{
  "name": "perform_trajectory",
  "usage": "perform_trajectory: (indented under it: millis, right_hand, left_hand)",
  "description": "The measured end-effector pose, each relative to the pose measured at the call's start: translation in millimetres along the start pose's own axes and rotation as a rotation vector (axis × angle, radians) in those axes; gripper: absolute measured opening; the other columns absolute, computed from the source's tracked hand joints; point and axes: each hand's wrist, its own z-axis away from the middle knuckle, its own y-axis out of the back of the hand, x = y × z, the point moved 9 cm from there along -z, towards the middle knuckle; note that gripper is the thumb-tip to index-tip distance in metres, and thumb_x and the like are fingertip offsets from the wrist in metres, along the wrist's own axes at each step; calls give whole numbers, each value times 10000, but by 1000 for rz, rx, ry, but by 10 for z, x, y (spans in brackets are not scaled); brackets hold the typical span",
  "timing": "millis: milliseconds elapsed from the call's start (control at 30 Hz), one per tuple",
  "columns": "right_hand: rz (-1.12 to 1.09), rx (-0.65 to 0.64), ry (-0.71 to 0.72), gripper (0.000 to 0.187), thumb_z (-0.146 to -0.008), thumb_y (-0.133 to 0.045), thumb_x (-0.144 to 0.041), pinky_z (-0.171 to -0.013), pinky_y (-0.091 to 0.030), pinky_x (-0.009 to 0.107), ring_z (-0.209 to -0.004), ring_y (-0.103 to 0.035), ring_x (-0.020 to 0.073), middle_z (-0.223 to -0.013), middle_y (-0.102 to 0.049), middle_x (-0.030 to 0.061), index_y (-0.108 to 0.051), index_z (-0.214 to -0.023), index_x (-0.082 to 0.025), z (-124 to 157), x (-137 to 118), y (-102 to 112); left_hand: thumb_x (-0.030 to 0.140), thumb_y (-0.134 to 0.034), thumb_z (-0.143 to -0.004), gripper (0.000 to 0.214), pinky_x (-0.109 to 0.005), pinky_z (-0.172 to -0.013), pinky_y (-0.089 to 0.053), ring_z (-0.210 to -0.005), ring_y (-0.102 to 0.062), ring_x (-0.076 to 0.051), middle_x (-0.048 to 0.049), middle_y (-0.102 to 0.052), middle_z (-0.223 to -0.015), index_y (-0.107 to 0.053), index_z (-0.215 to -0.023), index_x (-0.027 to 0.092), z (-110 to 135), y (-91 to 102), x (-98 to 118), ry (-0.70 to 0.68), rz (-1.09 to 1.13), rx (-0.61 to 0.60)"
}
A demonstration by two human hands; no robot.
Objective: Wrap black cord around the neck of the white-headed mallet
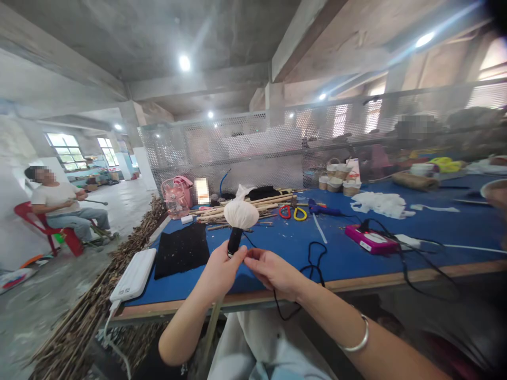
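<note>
My left hand (222, 272) is closed round the stick of a cloth-headed mallet. Its head is a white cloth ball (241, 214) with a gathered tuft on top, and a black wrapped neck (235, 241) sits just below it. The lower stick (214, 322) shows under my wrist, past the table edge. Close beside it, my right hand (271, 268) pinches a black cord (312, 264), which runs to the neck and trails in loops over the table edge. A black cloth (182, 250) lies flat to the left of my hands.
On the blue table (273, 287) are wooden sticks (253, 203), red-and-yellow-handled scissors (300, 213), a blue glue gun (322, 207), a magenta power box (370, 240), white cloth strips (382, 205) and a white power bank (134, 272). Dry stalks (91, 295) lie left; a seated person (59, 198) is beyond.
</note>
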Motion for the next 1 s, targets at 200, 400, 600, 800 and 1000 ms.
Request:
perform_trajectory:
  millis: [200,400,600,800,1000]
  right_hand:
    - [197,342,214,447,-720,-552,-473,-410,-137,232,-427,-180,58,-433,-231,-77,-294,-487,-192,-29,-113,300]
    - [363,489,283,414,-723,-509,-416,-454,-187,241,-475,-212,81,-473,-207,-58,-260,-474,-198,-19,5,429]
    - [376,549,287,394,-729,-495,-392,-458,-206,237,-483,-221,87,-486,-210,-55,-254,-485,-199,-29,-20,464]
    - [356,571,310,378,-724,-502,-359,-457,-206,231,-489,-218,84,-490,-215,-56,-255,-489,-198,-139,-50,435]
    - [407,580,302,374,-726,-501,-366,-448,-199,231,-477,-222,81,-477,-218,-58,-273,-484,-195,-166,19,426]
  left_hand:
    - [563,-514,-708,379,-131,-311,-141,-376,-311,-33,69,-394,-567,-422,-760,200,-78,-111,-261,167,461,-117]
    - [314,-612,-640,267,-122,-312,-173,-419,-371,-37,57,-439,-608,-410,-760,188,-125,-103,-514,133,660,5]
    - [382,-621,-695,339,-138,-334,-276,-440,-403,-40,54,-462,-647,-464,-918,180,-125,-36,-552,27,469,16]
    - [427,-610,-706,417,-127,-307,-158,-338,-260,-4,82,-446,-598,-426,-1006,202,-226,37,-665,107,471,-20]
    - [336,-701,-637,391,-124,-321,-169,-354,-297,-3,67,-505,-594,-404,-841,184,-208,62,-678,63,571,45]
